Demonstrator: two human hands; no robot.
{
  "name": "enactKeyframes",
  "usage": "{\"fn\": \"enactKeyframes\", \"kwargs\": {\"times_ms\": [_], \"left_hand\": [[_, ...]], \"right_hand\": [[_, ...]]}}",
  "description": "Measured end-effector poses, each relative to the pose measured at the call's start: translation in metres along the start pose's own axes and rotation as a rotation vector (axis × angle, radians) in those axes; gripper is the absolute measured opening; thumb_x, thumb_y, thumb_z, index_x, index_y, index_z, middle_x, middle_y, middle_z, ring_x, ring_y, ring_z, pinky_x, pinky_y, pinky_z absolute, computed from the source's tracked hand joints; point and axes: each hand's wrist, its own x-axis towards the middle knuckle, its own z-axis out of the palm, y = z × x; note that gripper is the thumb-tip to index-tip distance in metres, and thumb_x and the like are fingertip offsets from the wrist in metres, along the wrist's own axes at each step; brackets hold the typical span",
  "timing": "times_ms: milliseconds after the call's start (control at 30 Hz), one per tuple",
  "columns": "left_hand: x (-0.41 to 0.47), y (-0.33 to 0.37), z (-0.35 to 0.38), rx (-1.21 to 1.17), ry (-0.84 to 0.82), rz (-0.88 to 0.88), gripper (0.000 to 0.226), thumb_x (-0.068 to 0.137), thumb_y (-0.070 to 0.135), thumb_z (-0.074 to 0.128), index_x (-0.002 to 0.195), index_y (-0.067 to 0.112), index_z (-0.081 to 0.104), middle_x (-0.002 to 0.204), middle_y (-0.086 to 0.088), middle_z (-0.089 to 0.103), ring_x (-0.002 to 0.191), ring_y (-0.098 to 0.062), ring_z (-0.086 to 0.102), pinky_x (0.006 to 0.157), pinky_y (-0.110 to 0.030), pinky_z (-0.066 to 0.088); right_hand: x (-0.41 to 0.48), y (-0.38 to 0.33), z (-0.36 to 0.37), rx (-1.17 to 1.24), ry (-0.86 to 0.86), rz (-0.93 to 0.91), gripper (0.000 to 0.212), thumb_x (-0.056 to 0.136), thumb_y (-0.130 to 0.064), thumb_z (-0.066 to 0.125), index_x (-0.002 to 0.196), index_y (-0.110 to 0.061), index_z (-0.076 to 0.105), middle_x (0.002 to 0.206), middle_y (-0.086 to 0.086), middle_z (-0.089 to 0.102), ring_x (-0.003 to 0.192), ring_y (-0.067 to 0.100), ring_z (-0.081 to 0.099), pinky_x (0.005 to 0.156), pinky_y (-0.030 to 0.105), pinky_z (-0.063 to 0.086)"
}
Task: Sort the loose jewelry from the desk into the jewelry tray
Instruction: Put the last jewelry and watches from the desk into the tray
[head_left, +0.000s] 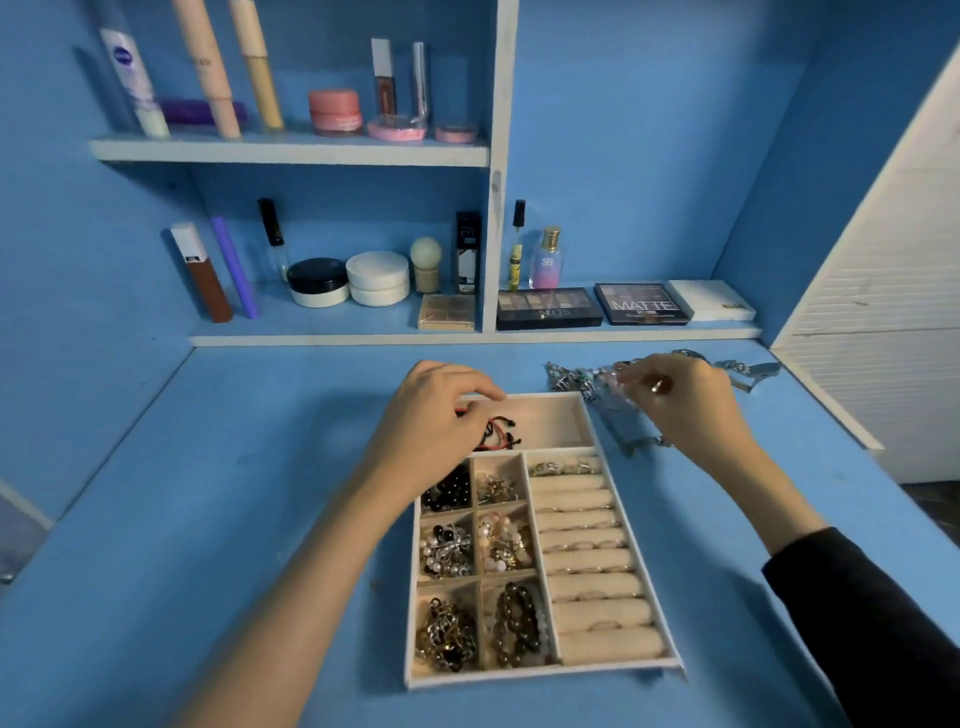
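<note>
The left hand (436, 415) reached over the far-left corner of the jewelry tray (644, 530), fingers curled down into the wide top compartment. Red and black cord bracelets (500, 432) lay bunched just at its fingertips; whether the fingers actually pinched the cords could not be told, since the hand covered that spot. The right hand (685, 405) hovered past the tray's far-right corner, thumb and fingers pinched on a thin silver chain (621, 410) drawn from the loose jewelry pile (571, 379) lying on the desk (234, 493) just beyond and to the left of that hand. More silver pieces, one like a watch band (748, 371), lay on the far side of the right hand. A dark sleeve (862, 613) covered the right forearm.

Below the left hand, six small compartments held dark beads (449, 488), small gold pieces (496, 488), pearl and silver clusters (447, 551), pale bead pieces (506, 543), gold chain (447, 634) and a dark bead bracelet (517, 626). Under the right wrist ran the tray's padded ring rolls (587, 540), with rings (563, 467) tucked in the farthest row.

Beyond both hands, shelves (291, 150) carried cosmetics: eyeshadow palettes (548, 307), jars (376, 278) and a perfume bottle (546, 258).
</note>
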Motion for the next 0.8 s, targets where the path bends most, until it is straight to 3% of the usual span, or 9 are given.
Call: {"fn": "enactKeyframes", "kwargs": {"times_ms": [100, 200, 267, 467, 667, 800], "left_hand": [[0.012, 0.02, 0.012, 0.014, -0.048, 0.016, 0.027, 0.087, 0.01, 0.049, 0.095, 0.026, 0.069, 0.109, 0.012, 0.063, 0.112, -0.008, 0.043, 0.092, -0.023, 0.031], [0.02, 0.038, 0.029, 0.031, -0.099, 0.031, 0.029, 0.087, 0.009, 0.047, 0.099, 0.025, 0.068, 0.115, 0.009, 0.062, 0.115, -0.01, 0.042, 0.1, -0.029, 0.032], [0.024, 0.047, 0.04, 0.058, -0.135, 0.053, 0.03, 0.087, 0.009, 0.046, 0.1, 0.024, 0.068, 0.113, 0.007, 0.063, 0.111, -0.011, 0.041, 0.096, -0.028, 0.034], [0.035, 0.057, 0.06, 0.099, -0.186, 0.065, 0.032, 0.087, 0.008, 0.044, 0.102, 0.022, 0.068, 0.107, 0.003, 0.065, 0.106, -0.015, 0.043, 0.089, -0.029, 0.039], [0.041, 0.057, 0.062, 0.108, -0.16, 0.037, 0.03, 0.09, 0.01, 0.045, 0.105, 0.023, 0.068, 0.109, 0.002, 0.065, 0.111, -0.017, 0.043, 0.087, -0.032, 0.039], [0.045, 0.054, 0.066, 0.114, -0.147, 0.027, 0.025, 0.091, 0.016, 0.049, 0.106, 0.024, 0.067, 0.104, 0.001, 0.067, 0.107, -0.014, 0.043, 0.081, -0.028, 0.037]], "right_hand": [[0.005, 0.022, -0.008, -0.131, -0.048, 0.003, 0.013, 0.081, -0.017, 0.067, 0.092, -0.015, 0.073, 0.093, 0.012, 0.067, 0.079, 0.022, 0.053, 0.067, 0.029, 0.04], [0.005, 0.03, -0.007, -0.242, -0.122, -0.012, 0.019, 0.08, -0.026, 0.068, 0.096, -0.018, 0.071, 0.107, 0.011, 0.063, 0.1, 0.03, 0.051, 0.077, 0.034, 0.043], [0.004, 0.031, -0.003, -0.291, -0.135, -0.016, 0.02, 0.079, -0.027, 0.066, 0.098, -0.019, 0.068, 0.112, 0.008, 0.06, 0.108, 0.03, 0.047, 0.078, 0.034, 0.041], [0.006, 0.03, 0.0, -0.332, -0.118, -0.017, 0.014, 0.082, -0.023, 0.059, 0.092, -0.015, 0.064, 0.102, 0.006, 0.056, 0.103, 0.027, 0.049, 0.068, 0.029, 0.034], [0.013, 0.032, -0.01, 0.063, 0.005, 0.049, 0.007, 0.083, -0.016, 0.06, 0.084, -0.01, 0.058, 0.081, 0.004, 0.063, 0.076, 0.023, 0.055, 0.061, 0.029, 0.04], [0.015, 0.027, -0.02, 0.437, 0.07, 0.145, 0.006, 0.084, -0.008, 0.056, 0.084, -0.002, 0.054, 0.071, 0.01, 0.066, 0.06, 0.018, 0.059, 0.052, 0.027, 0.055]]}}
